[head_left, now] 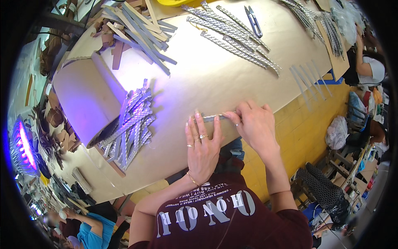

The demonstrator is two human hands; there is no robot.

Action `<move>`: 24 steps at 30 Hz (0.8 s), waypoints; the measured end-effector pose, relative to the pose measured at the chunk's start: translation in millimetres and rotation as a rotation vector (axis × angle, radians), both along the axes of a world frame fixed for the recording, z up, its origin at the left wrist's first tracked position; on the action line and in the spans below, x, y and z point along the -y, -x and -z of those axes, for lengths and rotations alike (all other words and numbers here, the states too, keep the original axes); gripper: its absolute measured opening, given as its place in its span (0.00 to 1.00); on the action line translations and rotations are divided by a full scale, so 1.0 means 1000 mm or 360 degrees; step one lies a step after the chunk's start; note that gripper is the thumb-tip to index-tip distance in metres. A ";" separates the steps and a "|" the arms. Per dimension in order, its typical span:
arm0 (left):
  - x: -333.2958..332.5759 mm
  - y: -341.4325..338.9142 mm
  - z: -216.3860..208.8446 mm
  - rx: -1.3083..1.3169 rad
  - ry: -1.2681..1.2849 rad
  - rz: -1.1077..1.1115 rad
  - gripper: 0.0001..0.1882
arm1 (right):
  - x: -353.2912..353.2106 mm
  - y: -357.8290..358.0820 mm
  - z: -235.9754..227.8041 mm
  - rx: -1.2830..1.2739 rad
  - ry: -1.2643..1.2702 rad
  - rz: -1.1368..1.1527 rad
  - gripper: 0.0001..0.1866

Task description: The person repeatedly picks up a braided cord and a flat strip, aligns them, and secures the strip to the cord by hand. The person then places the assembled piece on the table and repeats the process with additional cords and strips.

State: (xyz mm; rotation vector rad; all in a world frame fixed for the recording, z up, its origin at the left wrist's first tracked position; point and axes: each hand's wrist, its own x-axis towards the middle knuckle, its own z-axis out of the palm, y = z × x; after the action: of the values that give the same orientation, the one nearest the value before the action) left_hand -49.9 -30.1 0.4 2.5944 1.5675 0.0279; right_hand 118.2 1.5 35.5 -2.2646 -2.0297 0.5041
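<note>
A narrow braided strip (210, 118), silver with a grey band, lies on the brown paper-covered table (178, 99) near its front edge. My left hand (203, 145) rests flat across the strip, fingers stretched and spread over it. At the strip's right end, the fingers of my right hand (256, 124) are pinched together on it. Part of the strip is hidden beneath my fingers. Left of my hands, a heap of silver braided strips (134, 120) spills beside a large curved brown roll (85, 97).
More braided strips (232, 37) lie at the far side, with dark thread snips (253, 21) beside them. Flat grey and beige strips (145, 33) are piled far left. Thin grey strips (309, 79) overhang the right edge. A purple lamp (25, 149) glows left. Other people sit nearby.
</note>
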 end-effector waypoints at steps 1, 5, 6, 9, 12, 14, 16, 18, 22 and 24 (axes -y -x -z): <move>0.000 -0.001 -0.001 -0.0018 0.0012 0.0048 0.29 | 0.002 -0.003 -0.002 0.0008 0.0007 0.0025 0.16; -0.004 -0.001 0.000 -0.0042 0.0096 0.0215 0.28 | 0.009 -0.022 -0.006 -0.0650 0.0057 0.0333 0.16; -0.005 0.000 0.001 -0.0037 0.0131 0.0257 0.28 | 0.010 -0.024 -0.004 -0.0769 0.0065 0.0444 0.17; -0.006 0.002 0.003 0.0230 0.0218 0.0197 0.27 | 0.011 -0.026 0.001 -0.0865 0.0045 0.0552 0.13; -0.005 0.002 0.004 0.0171 0.0288 0.0251 0.33 | 0.012 -0.025 0.003 -0.0788 0.0087 0.0567 0.11; -0.004 0.001 0.005 0.0154 0.0270 0.0238 0.31 | 0.011 -0.024 0.003 -0.0717 0.0073 0.0542 0.12; -0.004 0.000 0.004 0.0151 0.0268 0.0230 0.30 | 0.010 -0.023 0.003 -0.0641 -0.0020 0.0460 0.12; -0.004 -0.001 0.004 0.0160 0.0285 0.0220 0.31 | 0.010 -0.022 0.004 -0.0617 -0.0039 0.0453 0.13; -0.004 -0.005 0.002 0.0110 0.0233 0.0213 0.30 | 0.012 -0.022 0.008 -0.0568 -0.0119 0.0403 0.13; -0.003 -0.011 0.001 0.0064 0.0191 0.0200 0.30 | 0.011 -0.021 0.010 -0.0545 -0.0160 0.0388 0.13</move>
State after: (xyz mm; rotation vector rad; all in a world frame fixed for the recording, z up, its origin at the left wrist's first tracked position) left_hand -39.1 -27.0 -0.9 2.5759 1.3469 -0.0234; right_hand 138.8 -9.9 25.9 -2.1491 -1.5595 0.6944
